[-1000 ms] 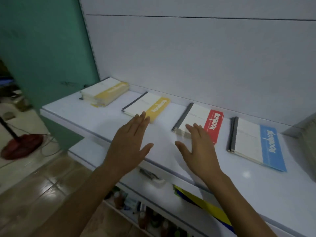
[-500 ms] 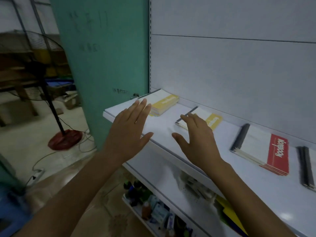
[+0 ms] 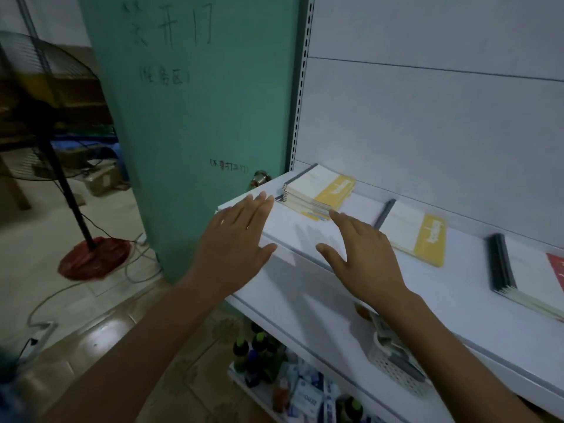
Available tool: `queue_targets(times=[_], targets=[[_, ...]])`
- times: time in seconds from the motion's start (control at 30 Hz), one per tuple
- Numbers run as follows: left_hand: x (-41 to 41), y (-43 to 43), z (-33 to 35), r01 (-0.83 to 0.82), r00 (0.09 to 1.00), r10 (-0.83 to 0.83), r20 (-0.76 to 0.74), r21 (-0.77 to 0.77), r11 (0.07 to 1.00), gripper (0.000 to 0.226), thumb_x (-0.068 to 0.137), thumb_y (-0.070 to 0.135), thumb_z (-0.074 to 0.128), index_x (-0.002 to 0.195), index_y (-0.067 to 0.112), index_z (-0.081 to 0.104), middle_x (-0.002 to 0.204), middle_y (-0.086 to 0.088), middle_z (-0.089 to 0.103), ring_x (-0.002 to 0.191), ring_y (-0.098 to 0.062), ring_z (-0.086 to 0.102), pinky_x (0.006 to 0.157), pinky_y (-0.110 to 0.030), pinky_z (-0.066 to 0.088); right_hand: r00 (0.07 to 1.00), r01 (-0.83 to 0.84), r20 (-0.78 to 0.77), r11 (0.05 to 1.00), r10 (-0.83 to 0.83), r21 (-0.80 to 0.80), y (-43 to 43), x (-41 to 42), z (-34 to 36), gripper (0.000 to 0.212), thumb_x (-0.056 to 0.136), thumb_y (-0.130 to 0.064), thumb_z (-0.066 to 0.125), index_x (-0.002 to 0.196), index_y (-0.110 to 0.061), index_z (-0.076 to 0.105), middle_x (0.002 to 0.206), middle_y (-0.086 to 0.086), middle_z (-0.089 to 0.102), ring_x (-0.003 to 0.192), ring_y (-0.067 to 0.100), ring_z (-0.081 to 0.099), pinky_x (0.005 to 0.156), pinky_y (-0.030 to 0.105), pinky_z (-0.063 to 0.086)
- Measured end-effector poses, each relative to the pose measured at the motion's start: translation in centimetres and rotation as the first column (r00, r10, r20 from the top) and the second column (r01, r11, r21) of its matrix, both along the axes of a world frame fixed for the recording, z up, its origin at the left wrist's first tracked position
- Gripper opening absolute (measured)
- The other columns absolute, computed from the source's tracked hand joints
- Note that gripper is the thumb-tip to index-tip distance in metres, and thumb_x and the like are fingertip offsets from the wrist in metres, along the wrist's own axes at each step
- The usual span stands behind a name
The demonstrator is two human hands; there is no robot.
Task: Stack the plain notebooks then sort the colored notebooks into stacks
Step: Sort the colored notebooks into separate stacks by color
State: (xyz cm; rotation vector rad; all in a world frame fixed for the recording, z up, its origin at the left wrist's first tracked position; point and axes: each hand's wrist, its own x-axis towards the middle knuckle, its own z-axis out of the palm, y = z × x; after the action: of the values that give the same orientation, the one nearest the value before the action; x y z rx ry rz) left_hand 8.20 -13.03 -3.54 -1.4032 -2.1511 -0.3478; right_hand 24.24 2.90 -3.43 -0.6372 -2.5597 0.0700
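Both hands are hovering flat and empty over the shelf [image 3: 305,239], left hand [image 3: 236,239] and right hand [image 3: 358,251] spread wide, nothing grasped. They are nearing the yellow stack [image 3: 317,192] at the shelf's far left end; next comes squaring it.

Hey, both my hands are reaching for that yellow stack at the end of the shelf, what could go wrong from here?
The yellow stack looks uneven, its lower notebooks sticking out toward the right hand, so lifting it in one go may spill some. It also sits near the shelf end, beside the left hand; a nudge could push notebooks off. The single yellow notebook lies close to your right wrist and may get bumped.
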Motion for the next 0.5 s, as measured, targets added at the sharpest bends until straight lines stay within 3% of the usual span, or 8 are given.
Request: queue_targets(times=[0.23,0.4,0.5], targets=[[-5.7,3.3,-0.5,0.081,0.997,-0.081,-0.003,-0.001,0.997,0.064,0.087,0.043,0.058,0.138,0.008,0.042,0.134,-0.008,0.056,0.117,-0.026,0.057,0.091,-0.041,0.048,0.997,0.081,-0.019,0.996,-0.081,0.042,3.1,-4.8,-0.3,0.051,0.092,-0.046,0.052,0.129,-0.011,0.054,0.119,0.009,0.065,0.103,0.032,0.061,0.083,0.042,0.048],[-10.1,7.5,-0.7,0.137,0.988,-0.135,0.078,-0.018,0.99,0.061,0.088,0.043,0.052,0.138,0.009,0.043,0.13,-0.008,0.059,0.112,-0.027,0.06,0.086,-0.042,0.05,0.996,0.085,-0.001,0.996,-0.085,-0.013,7.2,-10.4,-0.5,0.048,0.092,-0.041,0.056,0.13,-0.013,0.053,0.125,0.008,0.061,0.112,0.031,0.056,0.088,0.041,0.043],[-12.7,9.7,-0.5,0.146,0.957,-0.137,0.255,-0.016,0.989,0.06,0.093,0.048,0.047,0.144,0.018,0.035,0.135,-0.002,0.054,0.118,-0.023,0.055,0.092,-0.04,0.048,0.994,0.106,0.004,0.993,-0.106,-0.055,9.7,-14.2,-0.4,0.049,0.093,-0.043,0.053,0.132,-0.014,0.051,0.129,0.007,0.057,0.117,0.029,0.051,0.091,0.039,0.04]])
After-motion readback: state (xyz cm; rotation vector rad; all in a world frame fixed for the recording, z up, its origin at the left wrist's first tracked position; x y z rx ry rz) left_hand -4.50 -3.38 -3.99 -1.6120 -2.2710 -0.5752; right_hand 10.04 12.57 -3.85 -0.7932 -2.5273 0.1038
